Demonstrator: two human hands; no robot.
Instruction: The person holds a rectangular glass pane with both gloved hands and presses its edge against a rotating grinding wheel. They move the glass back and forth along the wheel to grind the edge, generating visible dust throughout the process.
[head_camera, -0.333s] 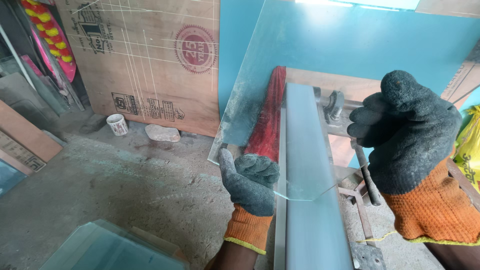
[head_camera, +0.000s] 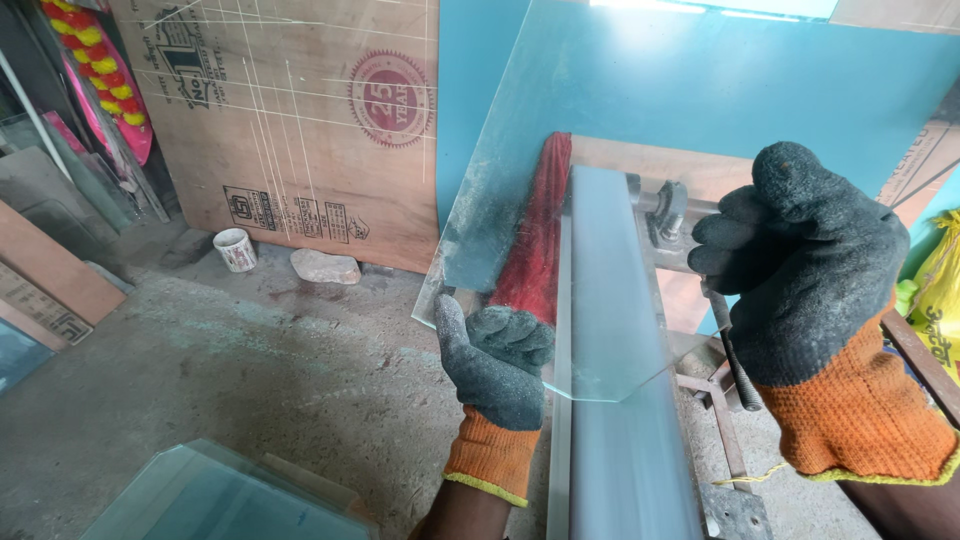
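Observation:
Both my hands wear dark grey gloves with orange cuffs and hold one clear glass sheet (head_camera: 560, 150) tilted up before me. My left hand (head_camera: 495, 365) grips its lower edge, thumb up against the glass. My right hand (head_camera: 800, 265) is closed on the sheet's right edge. Under the glass runs a long grey machine bed (head_camera: 610, 330) with a red strip (head_camera: 535, 245) along its left side and a metal fitting (head_camera: 668, 212) at its right.
A printed plywood board (head_camera: 290, 120) leans at the back, beside a blue panel (head_camera: 470, 90). A small white cup (head_camera: 236, 249) and a stone (head_camera: 324, 266) lie on the dusty concrete floor. Stacked glass panes (head_camera: 215, 495) sit at bottom left. A yellow bag (head_camera: 940, 295) is at right.

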